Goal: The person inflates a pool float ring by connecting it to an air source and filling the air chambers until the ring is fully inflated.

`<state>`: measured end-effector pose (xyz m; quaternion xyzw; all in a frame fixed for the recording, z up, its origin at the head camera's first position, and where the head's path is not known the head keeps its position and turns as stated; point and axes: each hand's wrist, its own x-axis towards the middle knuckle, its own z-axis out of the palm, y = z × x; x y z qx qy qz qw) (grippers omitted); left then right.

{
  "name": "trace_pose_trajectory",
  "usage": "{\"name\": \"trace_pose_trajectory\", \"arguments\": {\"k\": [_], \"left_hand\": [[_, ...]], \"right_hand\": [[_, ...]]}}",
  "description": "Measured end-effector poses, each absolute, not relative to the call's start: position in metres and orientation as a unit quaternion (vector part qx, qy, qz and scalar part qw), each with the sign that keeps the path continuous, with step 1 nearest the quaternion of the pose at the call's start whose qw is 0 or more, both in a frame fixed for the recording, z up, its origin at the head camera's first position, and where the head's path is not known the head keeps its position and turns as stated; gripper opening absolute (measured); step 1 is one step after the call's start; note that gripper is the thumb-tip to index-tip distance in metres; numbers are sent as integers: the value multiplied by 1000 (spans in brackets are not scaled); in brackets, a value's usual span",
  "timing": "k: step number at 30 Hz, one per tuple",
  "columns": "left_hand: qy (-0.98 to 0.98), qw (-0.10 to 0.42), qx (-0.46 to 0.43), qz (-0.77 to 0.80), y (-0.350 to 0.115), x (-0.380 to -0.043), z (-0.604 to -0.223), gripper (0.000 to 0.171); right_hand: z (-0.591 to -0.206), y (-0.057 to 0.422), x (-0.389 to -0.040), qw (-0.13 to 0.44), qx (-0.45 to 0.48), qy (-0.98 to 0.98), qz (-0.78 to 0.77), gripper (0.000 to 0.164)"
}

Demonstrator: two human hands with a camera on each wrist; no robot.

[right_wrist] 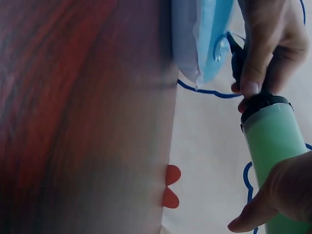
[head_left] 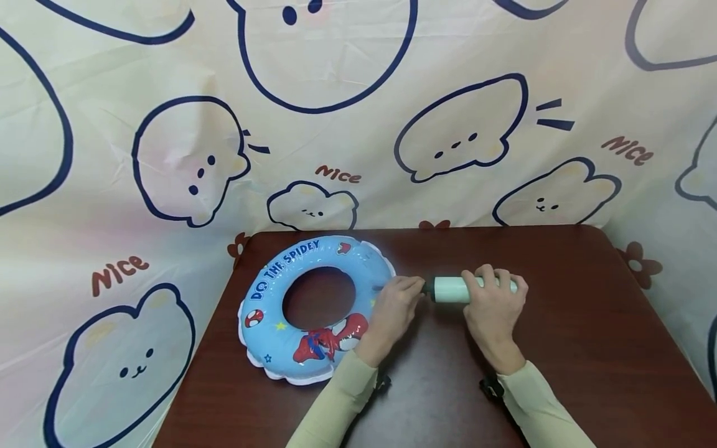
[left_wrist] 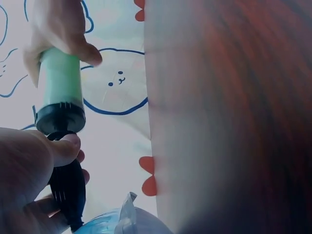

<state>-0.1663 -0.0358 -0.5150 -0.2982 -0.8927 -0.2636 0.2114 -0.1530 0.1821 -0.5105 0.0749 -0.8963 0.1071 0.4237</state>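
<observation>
One nozzle [left_wrist: 68, 190] in my left grip [head_left: 392, 311], pump barrel [head_left: 450, 290] in my right grip [head_left: 495, 308]. Ring [head_left: 266, 336] on counter [head_left: 588, 348], nozzle at it; looks mostly filled, I judge. Unhooking not yet done.

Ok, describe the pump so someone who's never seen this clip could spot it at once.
On the dark brown table, find the blue swim ring. Just right of it, the left hand and right hand both grip the pump. It's the pale green cylinder with a black nozzle end, unlike the round, printed ring.
</observation>
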Motion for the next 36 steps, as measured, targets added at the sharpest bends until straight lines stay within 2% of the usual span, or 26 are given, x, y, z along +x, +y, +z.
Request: {"name": "trace_pose_trajectory", "arguments": {"k": [5,11,21,36], "left_hand": [[-890,211,-306,-264,-37,-167,-511,31],[-882,219,-302,-288,-43,-172,-504,28],[-886,221,-295,-281,-47,-176,-506,25],[-892,224,-277,-277,-44,-175,-509,29]], "right_hand": [[-513,186,-154,392,95,-909,109,56],[-504,207,-160,404,113,-899,122,57],[-491,243,-159,386,116,-908,116,56],[-481,277,-159,403,75,-903,125,47]]}}
